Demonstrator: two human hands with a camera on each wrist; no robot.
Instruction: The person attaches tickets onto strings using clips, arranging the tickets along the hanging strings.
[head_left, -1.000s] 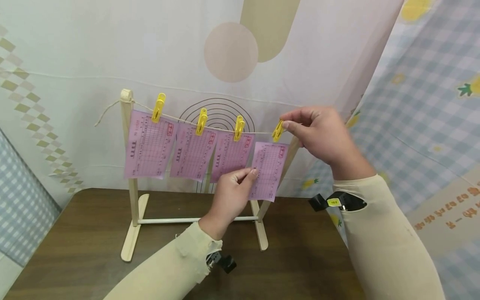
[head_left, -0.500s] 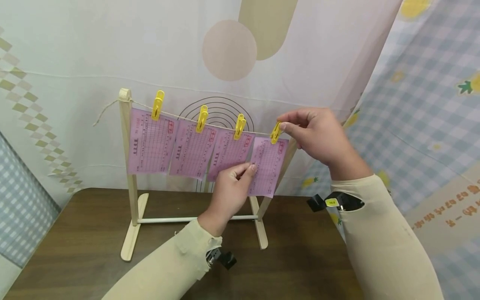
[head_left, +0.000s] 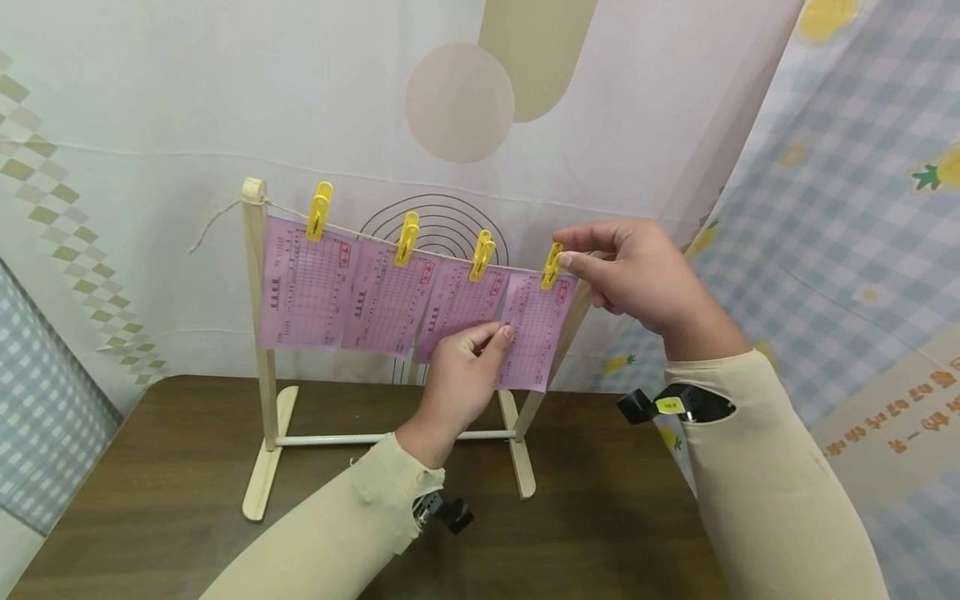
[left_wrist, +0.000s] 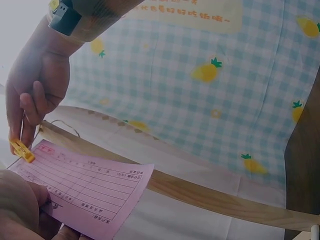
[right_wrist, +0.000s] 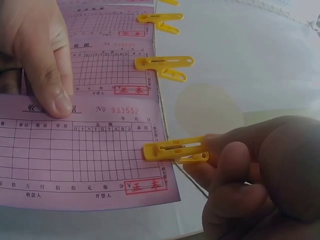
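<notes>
My left hand [head_left: 461, 371] pinches the left edge of a pink receipt slip [head_left: 536, 333], the rightmost on the line. With thumb and forefinger my right hand [head_left: 637, 271] grips a yellow clothespin [head_left: 552, 265] at that slip's top edge. Seen from the right wrist, the clothespin [right_wrist: 175, 148] overlaps the slip's edge beside the string [right_wrist: 165, 115]. Further left, three more pink slips, one of them the outermost slip [head_left: 307, 287], hang from the string by yellow clothespins, such as the far-left clothespin [head_left: 318, 212]. Part of the third slip is hidden behind my left hand.
The string is tied to the left post [head_left: 258, 317] of a wooden stand, whose feet rest on a brown table [head_left: 600, 500]. A white crossbar [head_left: 337, 440] joins the posts low down. A patterned curtain [head_left: 225, 108] hangs close behind; a checked cloth [head_left: 847, 208] hangs at the right.
The rightmost slip has risen to the string, and its clothespin now sits over its top edge. Both hands keep their grips; the left has moved slightly up, the right slightly down.
</notes>
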